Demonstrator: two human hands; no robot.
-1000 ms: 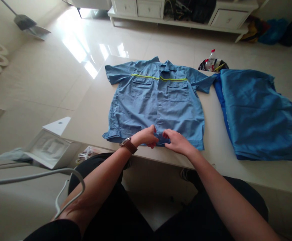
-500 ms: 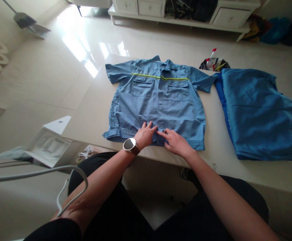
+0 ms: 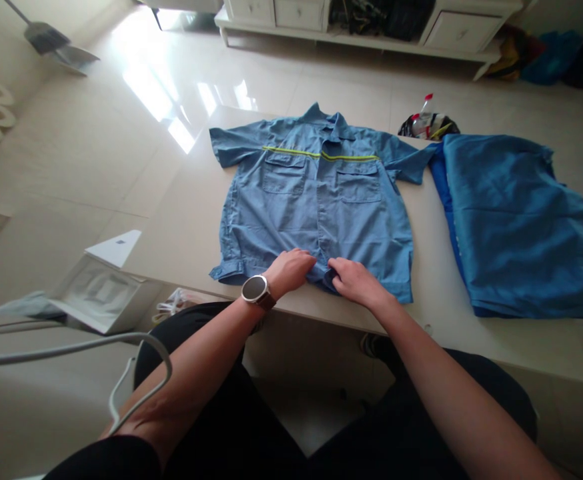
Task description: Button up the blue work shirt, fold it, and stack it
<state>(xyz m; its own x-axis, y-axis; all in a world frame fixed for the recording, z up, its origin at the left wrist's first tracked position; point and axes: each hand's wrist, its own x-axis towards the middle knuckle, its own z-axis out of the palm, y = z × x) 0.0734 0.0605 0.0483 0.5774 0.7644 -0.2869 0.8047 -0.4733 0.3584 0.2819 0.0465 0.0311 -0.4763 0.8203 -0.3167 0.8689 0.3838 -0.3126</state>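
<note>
Your left hand [image 3: 291, 270] and right hand [image 3: 354, 281] pinch the near hem of the shirt [image 3: 316, 207], lying flat on the table [image 3: 186, 227], collar pointing away from your grip, no readable writing.

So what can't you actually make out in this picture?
Head view only:
- Shirt hem at the placket: covered by the left hand and right hand.
- Bottle behind the blue cloth pile: too small to identify.
- Shelf items: cut by the top edge.
</note>
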